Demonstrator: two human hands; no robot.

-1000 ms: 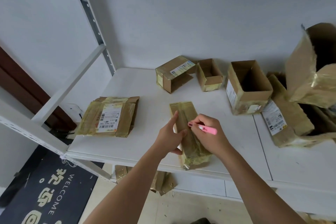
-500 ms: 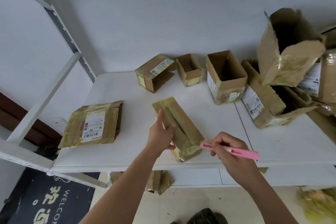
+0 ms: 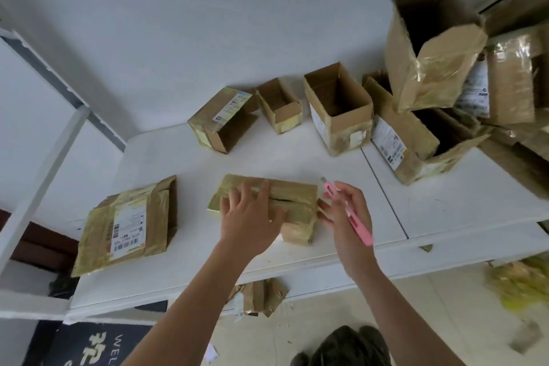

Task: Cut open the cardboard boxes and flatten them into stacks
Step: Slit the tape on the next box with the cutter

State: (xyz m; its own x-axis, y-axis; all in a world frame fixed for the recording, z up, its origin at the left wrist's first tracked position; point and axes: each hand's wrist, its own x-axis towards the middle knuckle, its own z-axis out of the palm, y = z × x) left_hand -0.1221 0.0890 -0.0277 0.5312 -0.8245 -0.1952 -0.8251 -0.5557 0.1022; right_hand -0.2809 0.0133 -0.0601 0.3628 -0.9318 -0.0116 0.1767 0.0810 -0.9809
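Taped box (image 3: 292, 199) turned crosswise; left hand (image 3: 252, 221) presses it, right fingers (image 3: 326, 211) touch its end.

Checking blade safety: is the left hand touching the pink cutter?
Apart. The head view shows the left hand flat on the taped box, with bare box top between it and the pink cutter.

One taped box (image 3: 292, 205) lies near the front of the white tabletop (image 3: 445, 205), slit along its top. One flattened box (image 3: 130, 224) with a shipping label lies to its left. Behind stand three small boxes: one on its side (image 3: 221, 119), one open little one (image 3: 280, 105), one taller open one (image 3: 338, 108). A heap of larger boxes (image 3: 445, 68) fills the right; the count there cannot be told. One pink cutter (image 3: 353, 217) shows. Two hands appear: left (image 3: 252, 224), right (image 3: 349, 217). One crumpled piece of cardboard (image 3: 261, 297) lies on the floor.
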